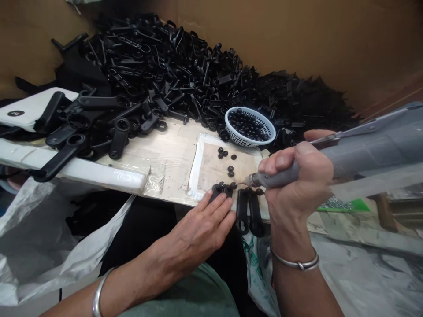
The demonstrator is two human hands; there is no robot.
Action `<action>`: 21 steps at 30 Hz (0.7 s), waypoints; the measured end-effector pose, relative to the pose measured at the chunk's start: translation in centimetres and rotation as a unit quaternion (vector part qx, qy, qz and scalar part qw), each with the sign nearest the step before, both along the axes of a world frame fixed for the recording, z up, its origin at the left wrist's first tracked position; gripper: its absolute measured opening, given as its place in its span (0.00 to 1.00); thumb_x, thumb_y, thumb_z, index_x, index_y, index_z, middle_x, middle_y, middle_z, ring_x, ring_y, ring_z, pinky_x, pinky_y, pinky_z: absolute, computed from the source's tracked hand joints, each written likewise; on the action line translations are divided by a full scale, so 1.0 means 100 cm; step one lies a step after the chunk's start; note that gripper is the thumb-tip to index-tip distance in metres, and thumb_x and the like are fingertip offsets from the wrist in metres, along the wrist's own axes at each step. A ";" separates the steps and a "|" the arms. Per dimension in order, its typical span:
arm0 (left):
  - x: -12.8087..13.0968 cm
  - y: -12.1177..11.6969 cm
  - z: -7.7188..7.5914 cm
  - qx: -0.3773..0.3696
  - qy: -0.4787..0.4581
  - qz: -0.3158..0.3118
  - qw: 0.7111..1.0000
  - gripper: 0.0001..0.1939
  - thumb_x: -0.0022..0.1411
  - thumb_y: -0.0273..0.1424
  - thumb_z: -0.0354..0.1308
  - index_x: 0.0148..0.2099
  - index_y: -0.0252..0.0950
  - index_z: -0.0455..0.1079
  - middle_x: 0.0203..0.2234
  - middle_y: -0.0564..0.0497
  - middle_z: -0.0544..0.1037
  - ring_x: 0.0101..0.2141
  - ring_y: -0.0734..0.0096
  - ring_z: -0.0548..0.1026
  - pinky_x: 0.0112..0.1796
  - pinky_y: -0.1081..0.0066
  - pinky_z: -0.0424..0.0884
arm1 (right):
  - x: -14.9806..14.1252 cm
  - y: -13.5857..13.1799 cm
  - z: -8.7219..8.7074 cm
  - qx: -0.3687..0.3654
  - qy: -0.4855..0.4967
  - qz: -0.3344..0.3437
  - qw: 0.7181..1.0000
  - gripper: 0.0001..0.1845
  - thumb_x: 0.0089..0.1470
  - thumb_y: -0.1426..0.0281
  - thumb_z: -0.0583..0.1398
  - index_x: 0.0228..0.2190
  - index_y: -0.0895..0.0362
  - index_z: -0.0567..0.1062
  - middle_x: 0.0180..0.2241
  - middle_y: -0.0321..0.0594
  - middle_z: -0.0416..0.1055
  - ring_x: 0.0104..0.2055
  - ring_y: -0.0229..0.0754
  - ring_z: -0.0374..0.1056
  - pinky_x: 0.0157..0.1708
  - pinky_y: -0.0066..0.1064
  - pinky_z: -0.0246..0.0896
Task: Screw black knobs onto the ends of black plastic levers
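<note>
In my right hand [297, 180] is a grey power screwdriver [357, 149], fingers wrapped round its body. Its thin bit points left, with the tip close to a small round black knob [233, 186] on a black plastic crank handle. My left hand [206, 224] lies with fingers stretched out over black crank handles [216, 190] at the board's front edge, partly covering them. Just right of those fingers, two more crank handles [243, 211] lie side by side, round ends toward me. Several loose black knobs [230, 169] sit on the board beyond.
A large heap of black plastic parts [158, 66] fills the back. In front of it stands a pale blue basket [231, 132] of black knobs. More crank handles [120, 136] lie at left beside a white box [36, 105]. Small metal screws lie on a green tray [361, 205] at right.
</note>
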State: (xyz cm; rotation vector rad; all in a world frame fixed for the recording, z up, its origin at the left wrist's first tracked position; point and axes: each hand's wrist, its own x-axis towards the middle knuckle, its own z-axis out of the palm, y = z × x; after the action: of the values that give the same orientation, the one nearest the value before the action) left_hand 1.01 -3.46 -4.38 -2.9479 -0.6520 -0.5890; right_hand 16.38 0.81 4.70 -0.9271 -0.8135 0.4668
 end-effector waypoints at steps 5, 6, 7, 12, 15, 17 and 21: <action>0.000 0.001 -0.006 0.004 -0.002 -0.005 1.000 0.20 0.69 0.24 0.43 0.61 0.29 0.59 0.62 0.38 0.64 0.63 0.55 0.61 0.64 0.54 0.51 | -0.006 0.004 0.005 -0.033 -0.011 -0.012 0.999 0.11 0.39 0.72 0.59 0.30 0.51 0.64 0.12 0.21 0.58 0.12 0.33 0.53 0.14 0.29 0.55; 0.000 0.000 -0.006 0.000 0.004 -0.006 1.000 0.20 0.69 0.24 0.43 0.61 0.29 0.59 0.62 0.38 0.64 0.63 0.55 0.61 0.64 0.54 0.52 | -0.007 0.005 0.006 -0.037 -0.015 -0.010 0.999 0.11 0.39 0.72 0.58 0.30 0.51 0.64 0.11 0.21 0.57 0.12 0.33 0.53 0.14 0.29 0.54; 0.000 0.000 -0.006 -0.005 0.008 -0.006 1.000 0.20 0.69 0.24 0.43 0.61 0.30 0.59 0.62 0.39 0.64 0.63 0.55 0.60 0.64 0.55 0.52 | -0.007 0.006 0.006 -0.041 -0.020 -0.007 0.999 0.11 0.39 0.73 0.58 0.30 0.51 0.64 0.11 0.21 0.57 0.12 0.33 0.53 0.13 0.29 0.54; 0.000 -0.001 -0.004 -0.017 0.005 -0.002 1.000 0.20 0.69 0.23 0.44 0.61 0.28 0.60 0.62 0.37 0.63 0.63 0.54 0.60 0.64 0.54 0.52 | -0.010 0.009 0.005 -0.047 -0.074 -0.011 0.996 0.10 0.41 0.75 0.58 0.29 0.51 0.67 0.13 0.24 0.59 0.12 0.35 0.55 0.13 0.32 0.56; 0.001 0.000 -0.005 -0.016 0.007 -0.005 1.000 0.21 0.69 0.24 0.43 0.62 0.29 0.59 0.63 0.37 0.62 0.64 0.54 0.59 0.64 0.54 0.51 | -0.012 0.009 0.004 -0.019 -0.092 -0.025 0.995 0.09 0.42 0.77 0.58 0.28 0.53 0.68 0.13 0.25 0.60 0.12 0.35 0.56 0.12 0.32 0.55; 0.001 0.000 -0.007 -0.013 0.004 -0.002 1.000 0.21 0.69 0.24 0.43 0.62 0.28 0.59 0.63 0.37 0.62 0.63 0.54 0.59 0.64 0.54 0.51 | -0.013 0.009 0.004 -0.011 -0.093 -0.024 0.995 0.09 0.43 0.78 0.58 0.28 0.53 0.68 0.13 0.25 0.60 0.11 0.35 0.56 0.12 0.32 0.56; 0.001 0.000 -0.008 -0.011 -0.004 -0.006 1.000 0.20 0.69 0.24 0.43 0.61 0.29 0.60 0.62 0.38 0.63 0.63 0.54 0.60 0.64 0.54 0.52 | -0.013 0.008 0.003 -0.012 -0.092 -0.033 0.995 0.09 0.42 0.77 0.58 0.28 0.53 0.68 0.13 0.25 0.60 0.12 0.36 0.57 0.11 0.31 0.56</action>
State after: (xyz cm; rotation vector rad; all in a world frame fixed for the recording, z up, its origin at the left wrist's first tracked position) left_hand 1.12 -3.46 -5.16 -2.9738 -0.6475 -0.5995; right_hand 15.09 1.62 5.02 -1.0272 -0.9432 0.3371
